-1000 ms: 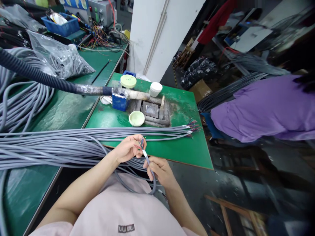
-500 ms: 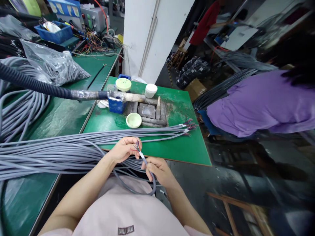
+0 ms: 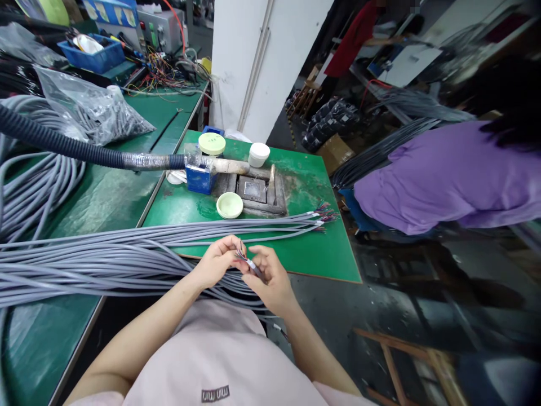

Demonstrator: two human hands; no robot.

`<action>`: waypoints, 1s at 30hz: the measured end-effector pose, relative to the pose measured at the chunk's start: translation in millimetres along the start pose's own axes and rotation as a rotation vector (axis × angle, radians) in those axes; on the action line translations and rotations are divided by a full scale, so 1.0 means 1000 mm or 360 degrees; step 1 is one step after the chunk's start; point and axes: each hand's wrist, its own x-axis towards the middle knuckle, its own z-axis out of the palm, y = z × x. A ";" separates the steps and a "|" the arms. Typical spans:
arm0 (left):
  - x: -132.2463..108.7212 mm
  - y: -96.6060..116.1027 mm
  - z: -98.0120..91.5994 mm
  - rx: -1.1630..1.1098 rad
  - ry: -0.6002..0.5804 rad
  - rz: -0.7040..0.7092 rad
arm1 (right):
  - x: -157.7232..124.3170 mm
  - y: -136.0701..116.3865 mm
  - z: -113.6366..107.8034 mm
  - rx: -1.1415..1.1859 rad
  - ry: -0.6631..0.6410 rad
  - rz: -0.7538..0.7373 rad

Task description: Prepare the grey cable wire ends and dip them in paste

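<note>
Grey cable end [image 3: 251, 264] — pinched between both hands [image 3: 217, 261].

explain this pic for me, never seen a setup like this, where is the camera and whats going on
There's no machine here. This single view comes from a camera worn on a person's head, looking down at their own bare hands. The left hand seems to grip the end of a grey cable, where thin coloured wires stick out, and the right hand is right beside it. More grey cables lie in a long bundle across a green workbench. Beyond them sit a metal fixture and a pale green dish. A co-worker in a purple top leans over on the right.
</note>
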 end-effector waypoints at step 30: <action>-0.015 -0.013 -0.051 0.1896 0.0476 0.0775 | 0.159 -0.007 -0.013 -0.1000 0.0044 -0.0520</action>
